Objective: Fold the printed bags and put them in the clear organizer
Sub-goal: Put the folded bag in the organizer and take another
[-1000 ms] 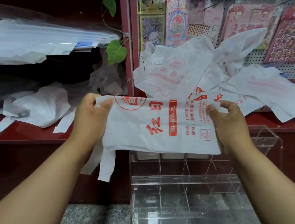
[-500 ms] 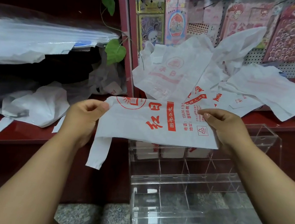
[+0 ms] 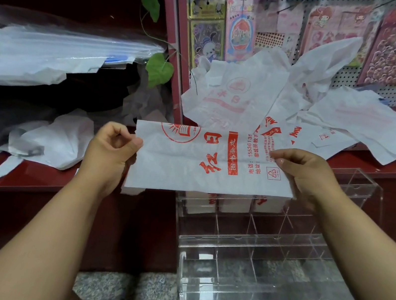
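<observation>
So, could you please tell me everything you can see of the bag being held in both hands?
The bag is thin, crinkled white plastic printed in red: part of a sun-like round logo, large characters, a vertical banner, small text and a recycling mark. It is already folded into a flat, wide band, stretched roughly level in front of the red shelf and just above the clear organizer. The left hand pinches its left edge and the right hand grips its right end. A bit of white hangs below its lower left corner.
</observation>
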The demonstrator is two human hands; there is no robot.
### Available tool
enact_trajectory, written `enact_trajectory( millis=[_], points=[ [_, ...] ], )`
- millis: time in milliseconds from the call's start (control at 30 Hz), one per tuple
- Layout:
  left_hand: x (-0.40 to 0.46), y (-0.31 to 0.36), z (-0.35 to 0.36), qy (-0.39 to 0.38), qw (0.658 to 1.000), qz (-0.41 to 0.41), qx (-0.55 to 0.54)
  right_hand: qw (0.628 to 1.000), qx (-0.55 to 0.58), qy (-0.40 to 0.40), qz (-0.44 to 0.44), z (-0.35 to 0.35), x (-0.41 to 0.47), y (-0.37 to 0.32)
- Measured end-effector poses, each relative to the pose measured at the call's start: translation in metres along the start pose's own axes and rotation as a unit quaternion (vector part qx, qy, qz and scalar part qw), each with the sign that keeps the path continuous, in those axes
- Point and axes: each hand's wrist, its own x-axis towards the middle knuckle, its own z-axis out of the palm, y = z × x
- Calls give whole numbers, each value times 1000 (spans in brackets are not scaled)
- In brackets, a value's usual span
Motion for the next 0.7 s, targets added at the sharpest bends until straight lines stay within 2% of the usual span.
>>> enact_trajectory(
  millis=[133,300,400,533,700],
  points=[
    [-3,2,-1,-8,998,22,54,1000,6,-4,18,3,-1,-1],
    [-4,-1,-8,-54,989,-5,137,998,36,-32,35,2,-1,-1],
    [-5,-1,-8,-89,990,-36,102,995,67,-68,25,3,-1,1],
    [-11,2,-1,-97,987,-10,130,998,9,-57,-3,4,-2,3],
    [-9,4,-6,-110,983,-41,142,999,-26,-24,-21,1,-3,2]
  ],
)
